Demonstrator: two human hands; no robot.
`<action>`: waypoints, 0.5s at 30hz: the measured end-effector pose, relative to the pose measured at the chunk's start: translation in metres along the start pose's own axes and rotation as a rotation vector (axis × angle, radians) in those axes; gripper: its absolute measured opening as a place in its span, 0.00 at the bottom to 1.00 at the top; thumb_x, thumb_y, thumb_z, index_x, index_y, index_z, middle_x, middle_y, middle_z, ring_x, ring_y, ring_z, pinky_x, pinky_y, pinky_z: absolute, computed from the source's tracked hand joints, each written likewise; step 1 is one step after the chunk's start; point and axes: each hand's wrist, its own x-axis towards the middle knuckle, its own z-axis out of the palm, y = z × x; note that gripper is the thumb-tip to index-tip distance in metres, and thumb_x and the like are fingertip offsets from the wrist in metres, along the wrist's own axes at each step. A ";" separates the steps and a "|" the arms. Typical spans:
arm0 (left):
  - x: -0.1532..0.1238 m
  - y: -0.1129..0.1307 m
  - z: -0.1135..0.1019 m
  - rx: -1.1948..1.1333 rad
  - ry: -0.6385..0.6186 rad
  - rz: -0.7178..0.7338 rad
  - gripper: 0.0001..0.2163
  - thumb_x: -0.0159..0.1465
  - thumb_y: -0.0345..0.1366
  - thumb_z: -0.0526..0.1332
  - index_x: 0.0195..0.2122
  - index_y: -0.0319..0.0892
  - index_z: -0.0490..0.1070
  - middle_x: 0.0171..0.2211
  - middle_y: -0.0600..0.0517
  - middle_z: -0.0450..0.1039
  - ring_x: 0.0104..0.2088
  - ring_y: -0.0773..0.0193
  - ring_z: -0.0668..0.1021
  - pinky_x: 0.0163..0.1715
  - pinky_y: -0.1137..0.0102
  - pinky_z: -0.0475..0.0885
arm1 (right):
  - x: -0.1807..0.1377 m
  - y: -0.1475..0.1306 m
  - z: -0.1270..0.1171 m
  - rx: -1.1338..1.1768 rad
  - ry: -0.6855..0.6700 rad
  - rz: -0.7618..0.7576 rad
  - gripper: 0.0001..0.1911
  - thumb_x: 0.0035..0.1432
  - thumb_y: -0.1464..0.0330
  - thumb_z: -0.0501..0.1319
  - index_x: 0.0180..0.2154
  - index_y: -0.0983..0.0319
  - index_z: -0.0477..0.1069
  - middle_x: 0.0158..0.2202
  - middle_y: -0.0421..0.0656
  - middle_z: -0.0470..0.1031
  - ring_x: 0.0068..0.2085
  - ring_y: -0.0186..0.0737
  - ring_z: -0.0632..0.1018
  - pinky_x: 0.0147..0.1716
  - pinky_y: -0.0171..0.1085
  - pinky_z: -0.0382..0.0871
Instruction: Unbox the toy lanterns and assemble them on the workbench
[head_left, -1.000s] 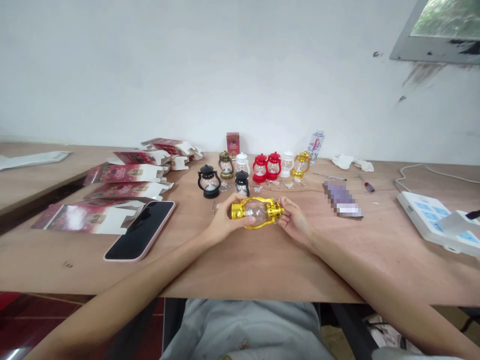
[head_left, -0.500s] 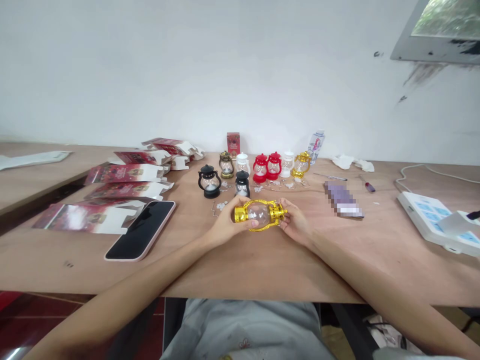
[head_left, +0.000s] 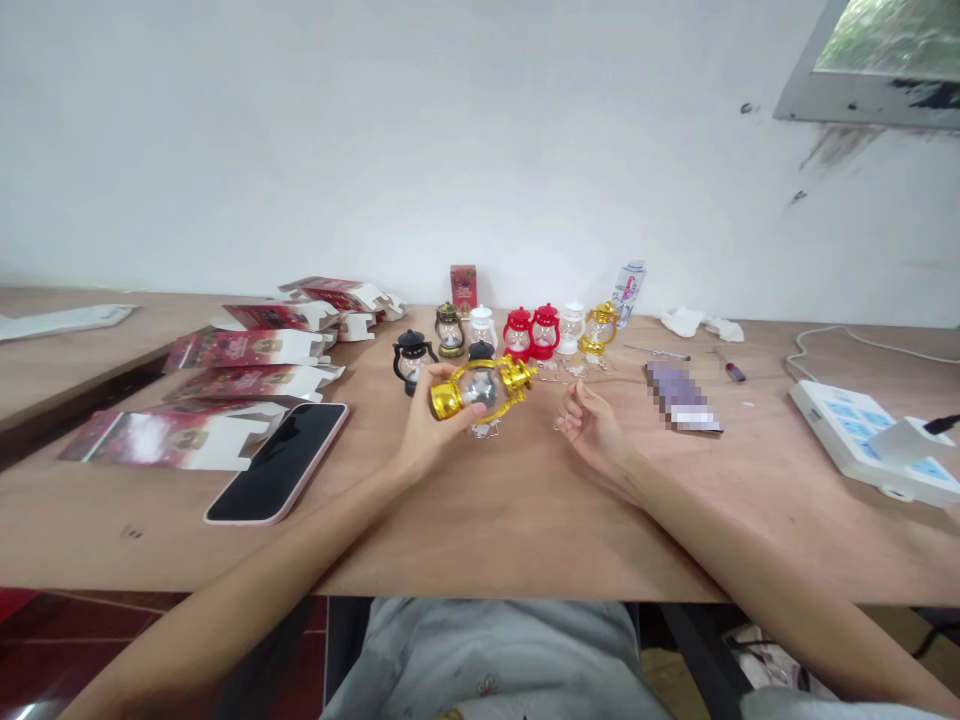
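My left hand (head_left: 426,425) grips a small gold lantern (head_left: 482,386) with a clear globe, held on its side and lifted above the wooden table (head_left: 480,520). My right hand (head_left: 592,428) lies beside it to the right, fingers loosely apart, holding nothing I can see. Behind the hands stands a row of little lanterns: a black one (head_left: 411,358), a bronze one (head_left: 449,331), a white one (head_left: 482,325), two red ones (head_left: 530,332), another white one (head_left: 572,327) and a gold one (head_left: 599,329).
Flat red printed cartons (head_left: 240,375) lie stacked at the left, with a black phone (head_left: 281,461) in a pink case beside them. A small red box (head_left: 463,287) and a bottle (head_left: 628,290) stand at the back. A purple packet (head_left: 681,396), screwdrivers (head_left: 729,366) and a white device (head_left: 870,440) lie at the right.
My right hand has let go of the gold lantern. My left hand has lifted it up and to the left, tilting it.
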 end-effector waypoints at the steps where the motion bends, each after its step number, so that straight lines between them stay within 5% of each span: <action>1: 0.001 0.000 -0.002 -0.019 0.023 0.036 0.21 0.51 0.41 0.67 0.41 0.46 0.59 0.39 0.54 0.65 0.27 0.71 0.72 0.20 0.75 0.70 | 0.002 0.000 -0.002 -0.057 0.048 -0.047 0.15 0.46 0.58 0.67 0.27 0.61 0.67 0.19 0.32 0.59 0.20 0.26 0.61 0.23 0.29 0.63; 4: 0.003 0.001 -0.007 -0.022 0.083 0.155 0.19 0.54 0.41 0.64 0.43 0.46 0.59 0.39 0.54 0.65 0.28 0.70 0.72 0.22 0.75 0.70 | 0.005 0.001 -0.010 -0.442 0.115 -0.250 0.15 0.51 0.54 0.63 0.29 0.60 0.70 0.25 0.37 0.69 0.27 0.32 0.70 0.32 0.35 0.68; 9: 0.003 0.012 -0.005 0.138 0.182 0.360 0.22 0.50 0.39 0.68 0.42 0.46 0.58 0.37 0.53 0.66 0.35 0.67 0.73 0.31 0.72 0.71 | 0.002 0.009 -0.016 -1.370 -0.145 -0.632 0.16 0.64 0.61 0.50 0.36 0.60 0.73 0.35 0.46 0.76 0.39 0.43 0.74 0.41 0.42 0.66; 12: 0.004 0.016 -0.004 0.136 0.194 0.382 0.24 0.49 0.38 0.69 0.43 0.46 0.57 0.38 0.53 0.68 0.39 0.64 0.75 0.39 0.68 0.72 | 0.000 0.013 -0.014 -1.741 -0.234 -0.663 0.16 0.64 0.64 0.50 0.34 0.61 0.75 0.32 0.47 0.76 0.38 0.45 0.72 0.39 0.43 0.65; 15: 0.005 0.017 -0.004 0.184 0.222 0.366 0.24 0.48 0.39 0.70 0.43 0.44 0.61 0.42 0.51 0.69 0.44 0.61 0.75 0.45 0.66 0.71 | 0.000 0.013 -0.012 -1.873 -0.283 -0.599 0.14 0.63 0.64 0.53 0.35 0.60 0.76 0.33 0.47 0.75 0.39 0.44 0.72 0.39 0.42 0.65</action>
